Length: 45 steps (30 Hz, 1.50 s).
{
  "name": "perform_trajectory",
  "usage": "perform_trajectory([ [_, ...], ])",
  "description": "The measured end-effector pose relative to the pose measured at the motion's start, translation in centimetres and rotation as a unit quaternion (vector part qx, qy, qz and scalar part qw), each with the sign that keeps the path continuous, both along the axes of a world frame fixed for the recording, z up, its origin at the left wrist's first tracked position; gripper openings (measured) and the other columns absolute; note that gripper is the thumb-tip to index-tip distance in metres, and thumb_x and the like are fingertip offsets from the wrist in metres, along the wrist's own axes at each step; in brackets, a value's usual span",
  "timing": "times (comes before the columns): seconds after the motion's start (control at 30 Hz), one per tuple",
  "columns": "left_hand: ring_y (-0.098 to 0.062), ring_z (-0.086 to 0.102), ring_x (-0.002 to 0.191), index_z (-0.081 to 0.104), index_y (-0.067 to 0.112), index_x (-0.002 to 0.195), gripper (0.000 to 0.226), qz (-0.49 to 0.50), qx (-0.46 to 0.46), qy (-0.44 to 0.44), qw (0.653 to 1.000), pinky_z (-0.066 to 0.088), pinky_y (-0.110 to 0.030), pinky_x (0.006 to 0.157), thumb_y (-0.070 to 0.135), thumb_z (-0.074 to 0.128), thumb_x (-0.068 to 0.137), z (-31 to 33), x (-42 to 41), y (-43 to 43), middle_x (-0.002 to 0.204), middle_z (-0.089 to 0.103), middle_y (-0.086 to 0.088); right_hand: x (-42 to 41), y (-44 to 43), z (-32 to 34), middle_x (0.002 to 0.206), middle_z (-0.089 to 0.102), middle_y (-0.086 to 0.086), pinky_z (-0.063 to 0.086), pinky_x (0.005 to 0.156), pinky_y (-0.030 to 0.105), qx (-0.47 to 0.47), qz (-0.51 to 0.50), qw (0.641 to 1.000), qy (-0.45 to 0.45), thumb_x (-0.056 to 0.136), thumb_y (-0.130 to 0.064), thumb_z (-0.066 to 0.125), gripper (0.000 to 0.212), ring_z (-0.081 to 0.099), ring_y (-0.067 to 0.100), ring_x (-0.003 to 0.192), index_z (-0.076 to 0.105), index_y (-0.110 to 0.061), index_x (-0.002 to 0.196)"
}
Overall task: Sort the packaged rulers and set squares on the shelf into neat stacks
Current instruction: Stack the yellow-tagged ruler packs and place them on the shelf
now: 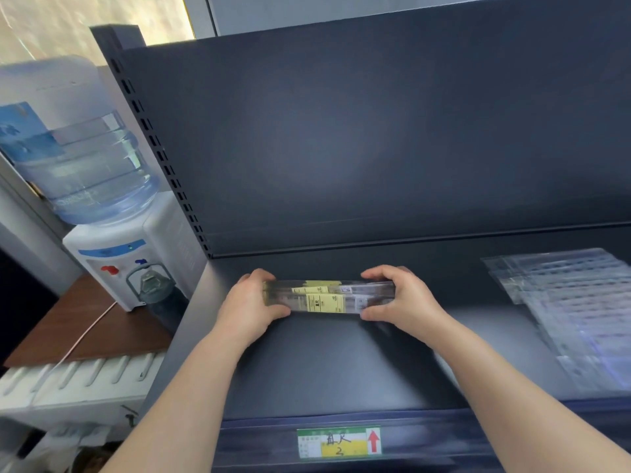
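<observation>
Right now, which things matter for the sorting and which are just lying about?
Job: ruler bundle, gripped at its ends by left hand and right hand; clear packs at right; shelf.
Lying about: water dispenser; brown table.

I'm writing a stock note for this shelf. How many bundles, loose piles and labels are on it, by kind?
Held bundle of packaged rulers, gripped at its ends by the left hand and right hand: 1
Right-side loose pile of clear packs, too blurred to count singly: 1
Front-edge shelf label: 1
Total: 3
</observation>
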<state>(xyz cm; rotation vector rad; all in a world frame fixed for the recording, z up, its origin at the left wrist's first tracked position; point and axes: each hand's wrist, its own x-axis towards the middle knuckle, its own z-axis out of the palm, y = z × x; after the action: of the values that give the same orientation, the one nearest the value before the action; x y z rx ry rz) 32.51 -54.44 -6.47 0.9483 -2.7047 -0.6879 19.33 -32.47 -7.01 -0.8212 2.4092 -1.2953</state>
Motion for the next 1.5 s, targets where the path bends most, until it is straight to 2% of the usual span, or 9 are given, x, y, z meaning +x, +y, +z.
perform_trajectory([
  [0.13,-0.024,0.047,0.116,0.052,0.028,0.121,0.053,-0.045,-0.126,-0.07,0.988,0.037,-0.048,0.103,0.046,0.074,0.076,0.5,-0.2,0.7,0.121,0.056,0.005,0.4,-0.5,0.3,0.109,0.052,-0.019,0.041,0.091,0.024,-0.027,-0.017,0.999,0.021,0.069,-0.052,0.077,0.037,0.05,0.004,0.106,0.066,-0.039,0.102],
  [0.2,-0.021,0.046,0.118,0.052,0.03,0.118,0.05,-0.061,-0.167,-0.095,0.98,0.026,-0.057,0.109,0.05,0.072,0.076,0.8,-0.4,1.1,0.119,0.057,0.009,0.6,-1.0,0.0,0.105,0.058,-0.014,0.041,0.088,0.024,-0.054,-0.047,0.997,0.024,0.087,-0.039,0.063,0.012,0.054,0.008,0.105,0.07,-0.034,0.095],
  [0.3,-0.02,0.046,0.121,0.049,0.03,0.124,0.06,-0.09,-0.182,-0.124,0.971,0.014,-0.059,0.114,0.054,0.072,0.074,1.3,-0.6,1.0,0.121,0.056,0.009,0.4,-0.6,-0.9,0.109,0.059,-0.007,0.041,0.089,0.023,-0.041,-0.067,0.996,0.042,0.095,-0.017,0.052,0.023,0.056,0.012,0.103,0.07,-0.028,0.102],
  [0.5,-0.021,0.049,0.109,0.053,0.026,0.112,0.046,-0.144,-0.203,-0.098,0.964,0.04,-0.036,0.088,0.047,0.073,0.076,1.6,-0.7,0.8,0.111,0.055,0.005,0.0,0.4,-0.3,0.108,0.052,-0.01,0.04,0.092,0.023,0.029,0.021,0.997,0.065,0.081,-0.034,0.073,0.035,0.05,0.009,0.106,0.063,-0.034,0.115],
  [0.77,-0.019,0.047,0.117,0.048,0.032,0.127,0.064,-0.139,-0.118,-0.105,0.978,0.036,-0.045,0.104,0.052,0.074,0.071,1.3,-0.6,0.1,0.122,0.053,0.011,0.5,0.6,0.0,0.123,0.051,-0.008,0.033,0.091,0.017,-0.064,-0.036,0.996,-0.053,0.096,-0.017,0.048,0.03,0.05,0.004,0.11,0.065,-0.031,0.117],
  [0.9,-0.019,0.051,0.109,0.052,0.032,0.119,0.053,-0.15,-0.112,-0.08,0.979,0.042,-0.038,0.094,0.046,0.074,0.073,1.1,-0.7,0.0,0.112,0.056,0.01,0.5,1.4,0.1,0.121,0.053,-0.011,0.04,0.088,0.018,-0.092,-0.051,0.992,-0.076,0.09,-0.019,0.061,0.025,0.053,0.004,0.109,0.067,-0.034,0.109],
  [1.1,-0.017,0.055,0.109,0.05,0.03,0.115,0.046,-0.171,-0.144,-0.104,0.969,0.03,-0.048,0.108,0.045,0.072,0.077,1.5,-1.2,0.6,0.114,0.057,0.011,0.5,1.7,-0.3,0.119,0.049,-0.011,0.031,0.073,-0.006,-0.021,-0.066,0.996,0.051,0.074,-0.015,0.079,0.025,0.053,0.0,0.1,0.069,-0.033,0.088],
  [1.27,-0.016,0.054,0.114,0.052,0.032,0.118,0.043,-0.202,-0.126,-0.128,0.963,0.02,-0.054,0.113,0.041,0.07,0.08,1.5,-2.3,1.4,0.117,0.057,0.012,0.7,2.0,0.0,0.108,0.053,-0.014,0.038,0.085,0.025,0.009,-0.085,0.983,0.164,0.077,-0.024,0.078,0.012,0.046,0.006,0.104,0.072,-0.034,0.079],
  [1.5,-0.019,0.048,0.117,0.054,0.031,0.12,0.038,-0.212,-0.138,-0.165,0.953,0.027,-0.053,0.11,0.043,0.065,0.085,1.5,-3.1,1.7,0.113,0.052,0.009,0.4,2.3,1.1,0.079,0.062,-0.016,0.034,0.069,0.031,0.082,-0.057,0.945,0.311,0.087,-0.032,0.066,0.006,0.053,0.014,0.08,0.063,-0.031,0.082],
])
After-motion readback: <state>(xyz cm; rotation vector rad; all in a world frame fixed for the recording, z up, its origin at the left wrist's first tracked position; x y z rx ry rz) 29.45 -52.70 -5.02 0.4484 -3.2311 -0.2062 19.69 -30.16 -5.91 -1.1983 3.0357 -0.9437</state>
